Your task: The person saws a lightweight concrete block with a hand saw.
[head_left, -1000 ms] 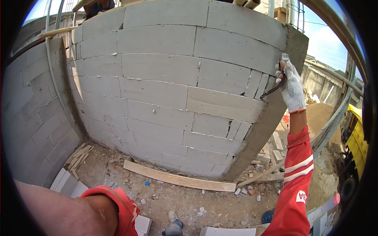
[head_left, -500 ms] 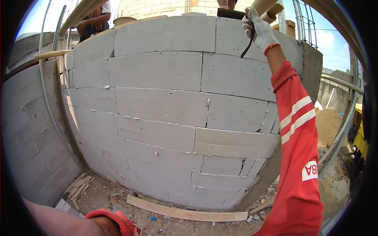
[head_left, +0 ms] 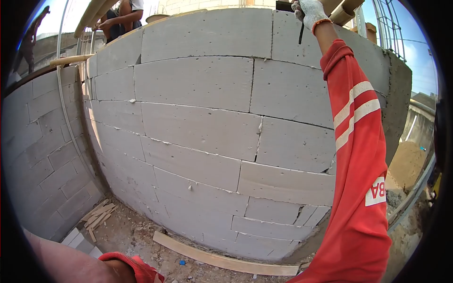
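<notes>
My right hand [head_left: 312, 13], in a white knit glove with an orange cuff, is raised at the top edge of the block wall [head_left: 198, 80]. Its fingers are closed on a thin dark strip [head_left: 301, 34] that hangs down against the upper block; what the strip belongs to is hidden in the grip. The red sleeve with white stripes reaches up along the wall's right side. At the lower left, only the bare forearm [head_left: 71, 254] and red rolled cuff of my left arm show; the left hand is outside the picture.
A person [head_left: 123, 19] crouches above the wall at the upper left. Bamboo poles [head_left: 347, 12] cross overhead, and rebar [head_left: 389, 23] rises at the right. A long wooden plank [head_left: 222, 259] lies at the wall's foot. Wood scraps [head_left: 98, 218] lie in the left corner.
The view has shifted, so the wall sits further right and my right hand is nearer the top edge. The dark strip now hangs straighter, still in its grip.
</notes>
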Tool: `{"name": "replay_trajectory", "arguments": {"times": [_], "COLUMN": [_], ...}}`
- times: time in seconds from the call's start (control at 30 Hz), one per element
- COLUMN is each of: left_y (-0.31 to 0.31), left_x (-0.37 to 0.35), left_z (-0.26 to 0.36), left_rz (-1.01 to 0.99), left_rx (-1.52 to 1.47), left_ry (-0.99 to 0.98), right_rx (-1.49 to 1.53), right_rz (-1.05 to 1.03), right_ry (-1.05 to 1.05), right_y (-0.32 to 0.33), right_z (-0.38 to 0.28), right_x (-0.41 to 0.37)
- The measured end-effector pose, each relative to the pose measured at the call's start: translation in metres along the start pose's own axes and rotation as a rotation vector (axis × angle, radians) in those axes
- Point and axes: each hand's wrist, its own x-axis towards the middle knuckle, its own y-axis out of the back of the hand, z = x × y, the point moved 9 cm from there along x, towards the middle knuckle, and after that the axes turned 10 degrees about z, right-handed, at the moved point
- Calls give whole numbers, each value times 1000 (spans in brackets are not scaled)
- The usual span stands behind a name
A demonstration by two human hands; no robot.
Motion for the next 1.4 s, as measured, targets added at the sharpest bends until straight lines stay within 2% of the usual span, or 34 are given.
{"name": "replay_trajectory", "arguments": {"times": [0.07, 0.13, 0.17, 0.2, 0.27, 0.3, 0.4, 0.47, 0.57, 0.67, 0.77, 0.83, 0.87, 0.93, 0.97, 1.0, 1.03, 1.13, 1.2, 1.27, 1.33, 1.4], "left_y": [-7, -12, -15, -18, -25, -29, -38, -44, -47, -56, -63, -70, -71, -77, -77, -79, -82, -88, -91, -94, -96, -97], "left_x": [-4, -8, -9, -11, -15, -16, -20, -22, -23, -26, -31, -34, -35, -35, -38, -39, -40, -42, -44, -47, -48, -50], "left_z": [0, 0, 1, 0, 1, 1, 4, 6, 6, 10, 13, 13, 13, 10, 10, 10, 9, 8, 9, 9, 9, 8], "left_rz": [-9, -11, -16, -22, -28, -26, -31, -25, -32, -41, -43, -39, -35, -34, -35, -33, -34, -33, -27, -17, -2, 1], "left_rx": [15, 29, 39, 49, 58, 64, 71, 76, 86, 86, 91, 84, 78, 64, 54, 46, 36, 5, -10, -21, -33, -44], "left_ry": [-5, -9, -12, -13, -7, -9, -11, -17, -10, -23, -25, -18, -16, -3, 0, 3, 8, 16, 27, 38, 47, 58], "right_rx": [-103, -174, -56, -47, -298, -151, -89, -30, -136, -233, -273, -121, -129, 65, 151, 238, -42, -10, -120, -123, -69, -234], "right_rz": [-20, 70, 1, 0, 98, 88, 52, -38, 68, 180, 155, -72, -69, -111, -119, -130, 53, -267, -425, -744, -939, -1067], "right_ry": [27, -10, 100, 94, -173, -192, -181, -179, -156, -244, -239, -96, -95, -248, -223, -195, -239, -339, -635, -952, -1188, -1261], "right_y": [-4, -3, -3, 3, 31, 46, 35, 30, 28, 37, 42, 30, 38, 36, 42, 36, 47, 53, 65, 77, 104, 145], "right_z": [-4, 4, 9, 20, 63, 106, 86, 101, 90, 83, 90, 101, 109, 116, 123, 103, 87, 69, 68, 78, 93, 100], "right_x": [0, 9, 19, 35, 58, 101, 74, 85, 65, 49, 52, 65, 64, 25, 2, -43, -84, -224, -339, -465, -600, -718]}}
